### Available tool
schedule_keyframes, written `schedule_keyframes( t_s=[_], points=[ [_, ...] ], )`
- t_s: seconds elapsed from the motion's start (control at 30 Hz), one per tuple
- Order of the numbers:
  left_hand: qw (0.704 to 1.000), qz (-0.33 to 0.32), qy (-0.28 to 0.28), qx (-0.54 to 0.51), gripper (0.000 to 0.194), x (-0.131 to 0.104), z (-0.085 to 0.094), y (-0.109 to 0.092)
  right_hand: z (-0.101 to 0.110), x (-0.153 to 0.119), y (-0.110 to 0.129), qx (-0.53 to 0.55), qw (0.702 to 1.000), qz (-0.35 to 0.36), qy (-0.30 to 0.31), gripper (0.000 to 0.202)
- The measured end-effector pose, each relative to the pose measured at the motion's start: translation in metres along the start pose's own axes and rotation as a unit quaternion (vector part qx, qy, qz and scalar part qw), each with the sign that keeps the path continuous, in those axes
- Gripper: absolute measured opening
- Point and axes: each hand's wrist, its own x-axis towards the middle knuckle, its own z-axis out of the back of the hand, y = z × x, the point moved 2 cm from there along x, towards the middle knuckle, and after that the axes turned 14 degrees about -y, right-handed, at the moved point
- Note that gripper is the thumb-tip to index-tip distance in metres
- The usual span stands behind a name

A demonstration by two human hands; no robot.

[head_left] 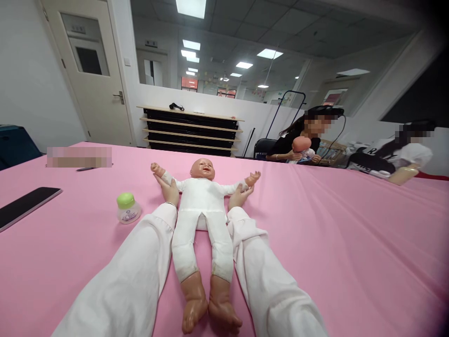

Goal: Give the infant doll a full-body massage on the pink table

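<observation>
A baby doll (pixel 204 195) with a white cloth body lies on its back on a pink cloth (pixel 333 243), its feet towards me and both arms spread out. My left hand (pixel 170 192) is closed around the doll's forearm on the left side, just below its vinyl hand. On the other side, my right hand (pixel 240 195) holds the opposite forearm near the wrist; its fingers are partly hidden behind that arm. To the left of my left hand stands a small clear jar (pixel 128 208) with a green lid.
A black phone (pixel 28 205) lies at the left edge. Behind it is a blurred patch (pixel 79 157) with a thin dark item. Beyond the table stand a slatted shelf (pixel 191 127) and a person (pixel 280 146) holding another doll (pixel 301 144). A second person (pixel 414 152) sits at far right.
</observation>
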Motion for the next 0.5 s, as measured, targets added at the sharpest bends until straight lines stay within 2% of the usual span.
schedule_keyframes(
  t_s=[0.07,0.17,0.23,0.33,0.5],
  points=[
    [0.998,-0.053,0.036,-0.01,0.078,-0.004,0.0,-0.008,-0.002,-0.007,0.005,0.03,0.999,0.009,0.018,0.053],
    [0.977,-0.178,0.116,0.007,0.069,-0.01,-0.004,-0.017,-0.008,-0.016,0.016,0.07,0.987,0.054,0.136,0.052],
    [0.962,-0.231,0.141,0.015,0.066,-0.012,-0.006,-0.019,-0.01,-0.02,0.021,0.065,0.975,0.08,0.197,0.049],
    [0.953,-0.251,0.163,0.046,0.064,-0.013,-0.009,-0.017,-0.01,-0.02,0.023,0.032,0.958,0.147,0.245,0.047],
    [0.933,-0.277,0.198,0.119,0.061,-0.015,-0.009,-0.019,-0.009,-0.017,0.029,0.009,0.926,0.245,0.286,0.053]
  ],
)
